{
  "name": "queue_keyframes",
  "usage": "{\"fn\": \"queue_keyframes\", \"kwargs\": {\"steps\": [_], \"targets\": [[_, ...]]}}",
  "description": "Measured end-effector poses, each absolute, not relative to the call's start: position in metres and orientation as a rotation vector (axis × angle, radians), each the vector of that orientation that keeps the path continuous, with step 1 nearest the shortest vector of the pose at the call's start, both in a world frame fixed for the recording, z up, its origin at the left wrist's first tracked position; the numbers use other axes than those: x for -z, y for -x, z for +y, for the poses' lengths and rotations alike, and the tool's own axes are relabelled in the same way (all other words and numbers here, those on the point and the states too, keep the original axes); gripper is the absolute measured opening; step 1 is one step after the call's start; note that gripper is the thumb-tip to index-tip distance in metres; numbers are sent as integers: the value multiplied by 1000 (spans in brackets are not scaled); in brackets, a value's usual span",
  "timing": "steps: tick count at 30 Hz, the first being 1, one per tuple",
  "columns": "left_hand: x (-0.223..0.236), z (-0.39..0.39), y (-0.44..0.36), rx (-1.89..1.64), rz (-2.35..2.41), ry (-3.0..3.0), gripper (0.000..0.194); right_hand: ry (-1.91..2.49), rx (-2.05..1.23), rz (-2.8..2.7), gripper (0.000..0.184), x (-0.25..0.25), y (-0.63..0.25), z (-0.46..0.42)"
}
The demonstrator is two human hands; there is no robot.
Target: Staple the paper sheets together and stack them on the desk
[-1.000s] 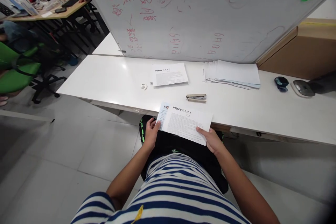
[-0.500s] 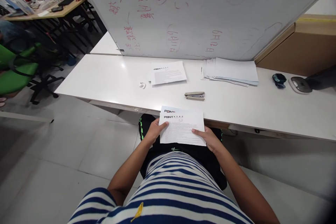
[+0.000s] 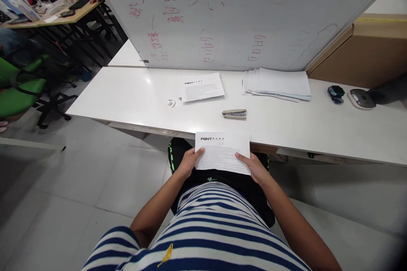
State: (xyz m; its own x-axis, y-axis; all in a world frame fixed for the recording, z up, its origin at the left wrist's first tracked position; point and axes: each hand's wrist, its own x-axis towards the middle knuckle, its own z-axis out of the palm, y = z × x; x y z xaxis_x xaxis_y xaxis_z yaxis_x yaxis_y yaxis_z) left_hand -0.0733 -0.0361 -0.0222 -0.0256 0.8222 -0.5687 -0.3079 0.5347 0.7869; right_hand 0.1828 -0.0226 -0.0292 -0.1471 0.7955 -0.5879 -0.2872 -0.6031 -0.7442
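Observation:
Printed sheets of paper (image 3: 222,156) with a PONY heading are held over my lap, at the table's front edge. My left hand (image 3: 190,161) grips their left side, thumb on top and fingers underneath. On the right side my right hand (image 3: 256,167) pinches them the same way. Only the top page shows, so I cannot tell how many lie beneath it. Just beyond them a beige stapler (image 3: 234,114) rests on the white table (image 3: 133,97). Farther back lie other printed sheets (image 3: 203,89) with the same heading.
A thick stack of papers (image 3: 280,82) lies before the whiteboard (image 3: 190,17). A small white curled item (image 3: 171,102) is left of the printed sheets. To the right are a dark watch-like item (image 3: 336,94), a rounded grey device (image 3: 361,99) and a cardboard box (image 3: 356,55).
The held sheets have been brought into line: the second heading that stuck out above the top page is now covered. Both hands keep their grip, and the view has shifted slightly.

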Motion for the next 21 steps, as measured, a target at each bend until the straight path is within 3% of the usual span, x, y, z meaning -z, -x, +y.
{"fn": "queue_keyframes", "kwargs": {"steps": [6, 10, 16, 21], "targets": [[22, -38, 70, -955, 1225, -432, 53, 1389, -1784, -618, 53, 31, -181, -24], [12, -32, 74, -925, 1182, -439, 53, 1502, -1582, -846, 55, 23, -183, -23], [-30, -3, 76, -1021, 1259, -864, 40, 1572, -1158, -1201, 54, -11, -183, -9], [-57, 31, 64, -1191, 1265, -1078, 25, 1446, -1020, -1243, 55, -34, -170, 14]]}}
